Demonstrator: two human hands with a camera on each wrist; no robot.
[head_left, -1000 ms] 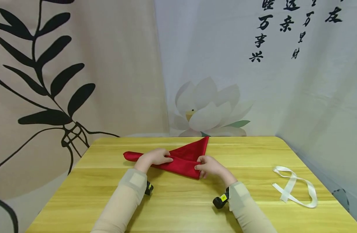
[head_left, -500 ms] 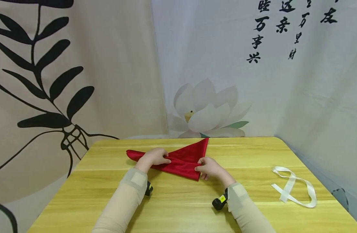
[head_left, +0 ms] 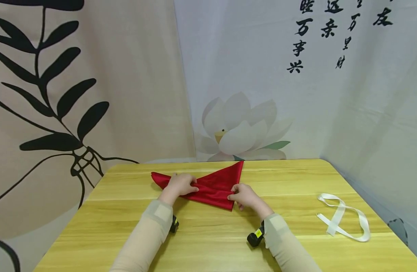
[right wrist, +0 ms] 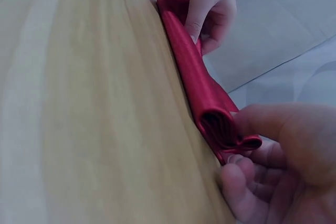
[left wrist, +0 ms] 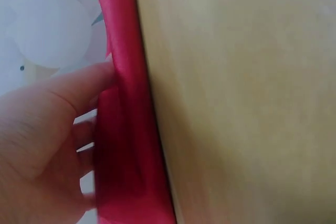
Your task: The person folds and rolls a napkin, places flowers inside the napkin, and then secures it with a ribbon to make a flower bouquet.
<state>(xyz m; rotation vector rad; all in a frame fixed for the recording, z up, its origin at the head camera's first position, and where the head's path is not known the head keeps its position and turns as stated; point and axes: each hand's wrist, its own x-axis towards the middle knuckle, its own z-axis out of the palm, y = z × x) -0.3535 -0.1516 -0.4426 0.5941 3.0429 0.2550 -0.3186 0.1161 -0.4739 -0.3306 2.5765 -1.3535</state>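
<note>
A shiny red cloth [head_left: 225,181] lies folded on the table, its pointed corner reaching toward the back edge. My left hand [head_left: 180,185] holds the left part of the rolled front edge between thumb and fingers; a narrow end of cloth sticks out beyond it. At the right end, my right hand [head_left: 247,195] pinches the cloth with thumb and fingers. From the right wrist, stacked layers show in the cloth's folded end [right wrist: 218,127] beside the thumb. In the left wrist view, the left thumb [left wrist: 97,77] presses against the red roll [left wrist: 131,77].
A looped white ribbon [head_left: 338,219] lies on the right side of the wooden table [head_left: 208,245]. Behind the table hangs a pale curtain [head_left: 147,94] printed with leaves, a lotus and writing. Small black cameras [head_left: 255,238] sit at both wrists.
The cloth's left end has drawn in to the right and changed from a rounded roll to a flatter, pointed flap. Both hands stay nearly in place, still gripping the cloth.
</note>
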